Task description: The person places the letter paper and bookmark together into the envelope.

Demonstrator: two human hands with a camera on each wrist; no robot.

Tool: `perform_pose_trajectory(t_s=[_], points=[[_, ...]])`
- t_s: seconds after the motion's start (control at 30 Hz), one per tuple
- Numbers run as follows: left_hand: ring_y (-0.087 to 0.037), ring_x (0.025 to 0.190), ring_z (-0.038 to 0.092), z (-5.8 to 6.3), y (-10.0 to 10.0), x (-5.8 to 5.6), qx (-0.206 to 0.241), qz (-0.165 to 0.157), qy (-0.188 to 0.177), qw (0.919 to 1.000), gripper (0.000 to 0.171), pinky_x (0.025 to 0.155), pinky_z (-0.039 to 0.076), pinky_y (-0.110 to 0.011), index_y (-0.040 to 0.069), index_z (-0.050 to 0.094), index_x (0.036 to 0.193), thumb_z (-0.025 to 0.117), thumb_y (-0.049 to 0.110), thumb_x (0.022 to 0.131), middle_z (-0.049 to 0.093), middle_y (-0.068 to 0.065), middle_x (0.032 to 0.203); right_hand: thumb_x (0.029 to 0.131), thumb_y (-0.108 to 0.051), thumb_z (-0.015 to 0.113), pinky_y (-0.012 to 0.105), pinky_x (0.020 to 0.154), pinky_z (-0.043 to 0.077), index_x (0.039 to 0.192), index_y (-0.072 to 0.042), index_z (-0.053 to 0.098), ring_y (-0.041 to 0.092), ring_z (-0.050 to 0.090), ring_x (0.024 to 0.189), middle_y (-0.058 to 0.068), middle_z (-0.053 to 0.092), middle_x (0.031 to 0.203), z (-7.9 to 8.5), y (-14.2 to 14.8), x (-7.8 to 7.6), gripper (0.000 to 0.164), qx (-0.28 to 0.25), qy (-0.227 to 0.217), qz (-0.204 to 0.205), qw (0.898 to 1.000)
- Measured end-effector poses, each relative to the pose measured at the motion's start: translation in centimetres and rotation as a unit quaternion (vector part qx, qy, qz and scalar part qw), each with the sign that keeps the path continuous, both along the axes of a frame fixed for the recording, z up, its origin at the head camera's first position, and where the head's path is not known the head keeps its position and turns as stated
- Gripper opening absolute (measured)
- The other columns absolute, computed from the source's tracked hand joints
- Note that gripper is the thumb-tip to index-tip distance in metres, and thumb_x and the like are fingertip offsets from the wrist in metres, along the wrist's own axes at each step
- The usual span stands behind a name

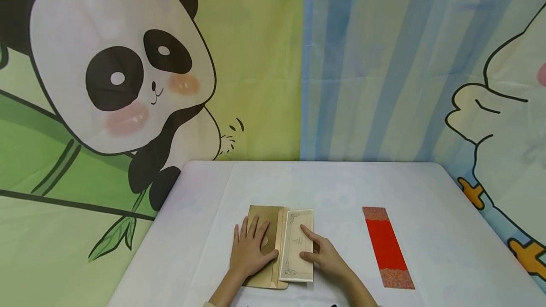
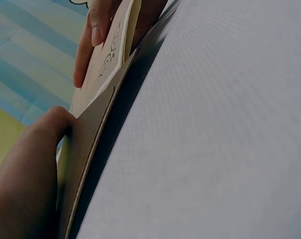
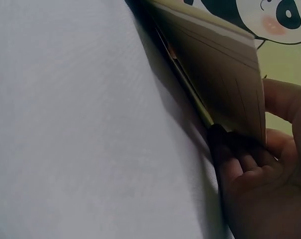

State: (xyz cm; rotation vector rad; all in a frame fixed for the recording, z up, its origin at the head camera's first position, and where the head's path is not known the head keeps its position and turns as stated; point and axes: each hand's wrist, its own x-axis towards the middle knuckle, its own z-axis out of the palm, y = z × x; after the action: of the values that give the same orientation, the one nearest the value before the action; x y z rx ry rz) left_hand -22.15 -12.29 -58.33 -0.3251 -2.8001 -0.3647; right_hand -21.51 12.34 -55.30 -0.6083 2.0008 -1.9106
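Note:
A brown paper envelope [image 1: 266, 219] lies on the table, a lighter strip running along its right side. My left hand [image 1: 251, 252] rests on it with the fingers spread, the thumb pointing right toward a cream card [image 1: 297, 245]. That card has ornate printed corners and overlaps the envelope's right side. My right hand [image 1: 326, 255] grips the card's right edge, index finger and thumb on its face, other fingers behind. In the right wrist view the held card [image 3: 225, 74] tilts up from the table. Card layers [image 2: 132, 30] show at its near end in the left wrist view.
A red paper strip [image 1: 386, 245] with patterned ends lies to the right of my right hand. The white table [image 1: 213, 193] reaches back to a cloth backdrop [image 1: 256, 60] with a panda and blue stripes.

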Motion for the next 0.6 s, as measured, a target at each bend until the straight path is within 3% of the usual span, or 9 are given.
perform_pose_trajectory(t_s=[0.17,0.6], points=[[-0.036,0.137,0.015,0.04,-0.01,-0.06,0.002,0.003,0.001,1.0,0.086,0.107,0.007,-0.056,0.029,0.04,0.141,0.051,0.073,0.069,0.027,-0.007,0.149,0.085,-0.004,0.062,0.027,0.081,0.05,0.143,0.005,0.021,0.033,0.054,0.111,0.033,0.033,0.137,0.13,-0.17,-0.09,0.072,-0.004,0.006,-0.009,1.0],[-0.035,0.137,0.014,0.01,0.03,-0.13,-0.005,0.004,-0.003,1.0,0.086,0.107,0.005,-0.055,0.028,0.039,0.141,0.049,0.075,0.07,0.026,-0.007,0.15,0.087,0.002,0.057,0.032,0.076,0.053,0.143,0.008,0.016,0.039,0.057,0.103,0.038,0.039,0.129,0.2,-0.78,-0.3,0.07,-0.001,-0.008,0.018,1.0]])
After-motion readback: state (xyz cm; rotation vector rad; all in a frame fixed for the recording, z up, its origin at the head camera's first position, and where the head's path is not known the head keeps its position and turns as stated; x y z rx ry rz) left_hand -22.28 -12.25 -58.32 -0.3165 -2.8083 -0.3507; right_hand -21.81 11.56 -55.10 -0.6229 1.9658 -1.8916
